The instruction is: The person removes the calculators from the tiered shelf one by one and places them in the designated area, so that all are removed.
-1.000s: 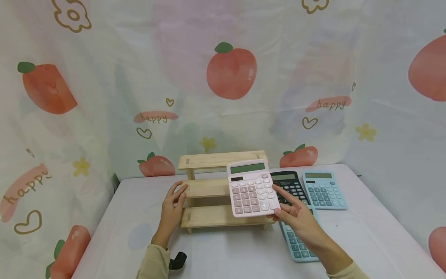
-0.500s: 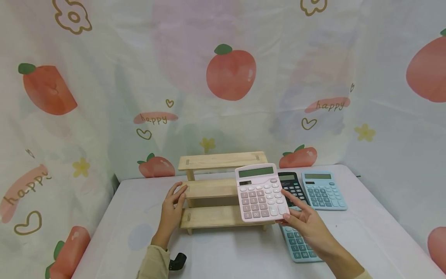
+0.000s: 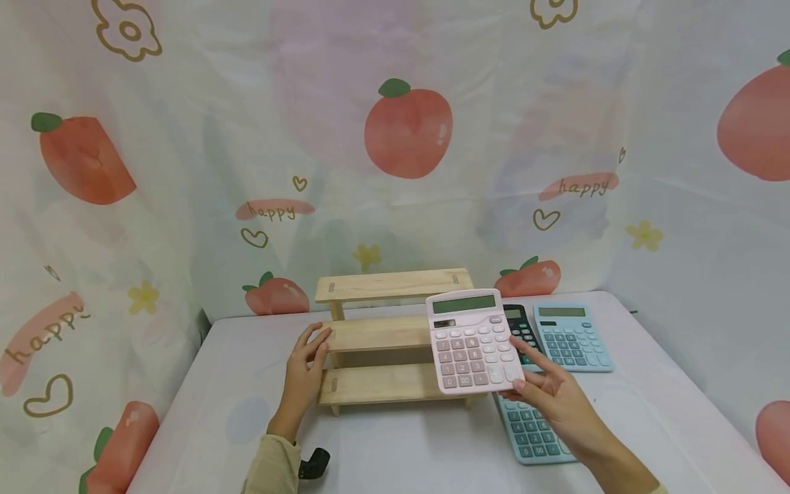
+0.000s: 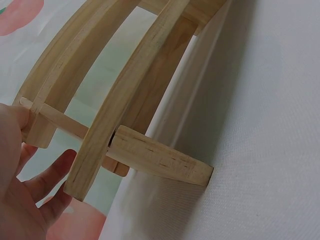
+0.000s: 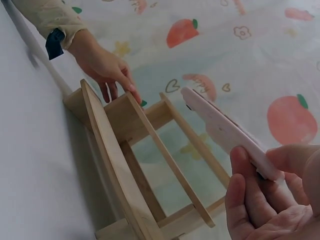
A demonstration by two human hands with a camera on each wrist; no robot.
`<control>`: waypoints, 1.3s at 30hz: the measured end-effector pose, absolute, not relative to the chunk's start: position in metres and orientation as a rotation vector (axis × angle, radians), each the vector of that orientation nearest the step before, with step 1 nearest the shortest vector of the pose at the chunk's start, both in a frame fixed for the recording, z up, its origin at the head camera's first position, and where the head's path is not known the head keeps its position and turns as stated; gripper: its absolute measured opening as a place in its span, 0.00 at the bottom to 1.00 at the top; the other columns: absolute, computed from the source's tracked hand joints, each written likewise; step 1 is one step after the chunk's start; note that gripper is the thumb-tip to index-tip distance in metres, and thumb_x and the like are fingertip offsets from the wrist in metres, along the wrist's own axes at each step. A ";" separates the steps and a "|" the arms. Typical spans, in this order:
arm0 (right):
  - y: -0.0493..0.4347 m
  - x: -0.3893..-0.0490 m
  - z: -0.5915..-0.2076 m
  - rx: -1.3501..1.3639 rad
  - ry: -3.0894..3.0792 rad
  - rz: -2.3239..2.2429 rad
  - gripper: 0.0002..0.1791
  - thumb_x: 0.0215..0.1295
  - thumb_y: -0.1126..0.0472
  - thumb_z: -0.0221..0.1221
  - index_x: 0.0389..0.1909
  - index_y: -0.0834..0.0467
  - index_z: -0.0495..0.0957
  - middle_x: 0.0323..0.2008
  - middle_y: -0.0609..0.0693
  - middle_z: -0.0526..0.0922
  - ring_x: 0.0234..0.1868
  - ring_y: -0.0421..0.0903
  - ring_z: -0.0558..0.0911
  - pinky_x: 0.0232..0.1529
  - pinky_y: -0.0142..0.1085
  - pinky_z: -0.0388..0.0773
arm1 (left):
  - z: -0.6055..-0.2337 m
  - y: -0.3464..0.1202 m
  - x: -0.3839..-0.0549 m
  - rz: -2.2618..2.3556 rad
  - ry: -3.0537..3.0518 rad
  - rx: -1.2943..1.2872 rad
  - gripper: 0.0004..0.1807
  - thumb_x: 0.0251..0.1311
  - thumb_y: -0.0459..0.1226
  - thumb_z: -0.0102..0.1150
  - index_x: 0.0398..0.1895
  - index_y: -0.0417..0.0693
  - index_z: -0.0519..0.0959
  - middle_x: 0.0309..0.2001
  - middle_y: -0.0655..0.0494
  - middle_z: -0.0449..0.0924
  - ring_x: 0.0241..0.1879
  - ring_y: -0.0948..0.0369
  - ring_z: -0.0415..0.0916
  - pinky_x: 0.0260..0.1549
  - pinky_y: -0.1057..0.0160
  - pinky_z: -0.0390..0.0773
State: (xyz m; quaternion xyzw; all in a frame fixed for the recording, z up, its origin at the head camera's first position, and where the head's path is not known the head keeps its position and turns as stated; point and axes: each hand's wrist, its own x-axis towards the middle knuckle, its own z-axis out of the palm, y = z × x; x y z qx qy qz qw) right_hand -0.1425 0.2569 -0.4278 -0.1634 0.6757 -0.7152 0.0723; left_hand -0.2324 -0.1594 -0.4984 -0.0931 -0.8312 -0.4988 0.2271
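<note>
My right hand [image 3: 552, 394] holds a pink calculator [image 3: 474, 343] by its lower right corner, keys and screen facing me. In the right wrist view the thumb and fingers pinch the edge of the calculator [image 5: 225, 127], which is off the table in front of the stand's right side. My left hand [image 3: 305, 370] grips the left end of the middle board on a three-tier wooden stand [image 3: 382, 384]. Close up in the left wrist view, the left hand [image 4: 25, 185] has its thumb and fingers around the ends of the stand's boards [image 4: 117, 100].
Right of the stand lie a black calculator [image 3: 513, 314], partly hidden, and a blue calculator [image 3: 570, 336]. Another blue calculator [image 3: 533, 436] lies nearer, partly covered by the right hand. A patterned cloth backdrop [image 3: 407, 226] rises behind the white table [image 3: 401, 460].
My right hand has moved the pink calculator rightward and slightly down, so it covers less of the stand and more of the black calculator. The left hand and the stand have stayed put.
</note>
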 end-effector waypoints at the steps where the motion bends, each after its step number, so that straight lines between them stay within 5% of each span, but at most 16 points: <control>1: 0.258 -0.142 -0.428 -0.499 2.030 -2.151 0.38 0.77 0.69 0.50 0.81 0.60 0.43 0.56 0.39 0.86 0.49 0.40 0.88 0.52 0.31 0.83 | -0.498 -0.159 -0.232 -1.375 -2.289 -0.257 0.19 0.75 0.37 0.52 0.64 0.42 0.79 0.71 0.47 0.71 0.56 0.53 0.78 0.46 0.67 0.80; 18: 0.283 -0.137 -0.437 -0.225 2.131 -2.113 0.40 0.77 0.66 0.52 0.82 0.55 0.44 0.54 0.31 0.84 0.47 0.38 0.87 0.49 0.27 0.82 | -0.500 -0.160 -0.234 -1.356 -2.274 -0.262 0.18 0.74 0.35 0.53 0.63 0.41 0.80 0.70 0.45 0.72 0.53 0.52 0.81 0.45 0.69 0.80; 39: 0.326 -0.127 -0.456 -0.213 2.085 -2.181 0.37 0.79 0.67 0.47 0.82 0.47 0.46 0.55 0.28 0.82 0.50 0.36 0.87 0.49 0.28 0.82 | -0.500 -0.160 -0.234 -1.352 -2.281 -0.258 0.18 0.74 0.35 0.53 0.63 0.41 0.80 0.70 0.45 0.72 0.56 0.53 0.79 0.46 0.67 0.81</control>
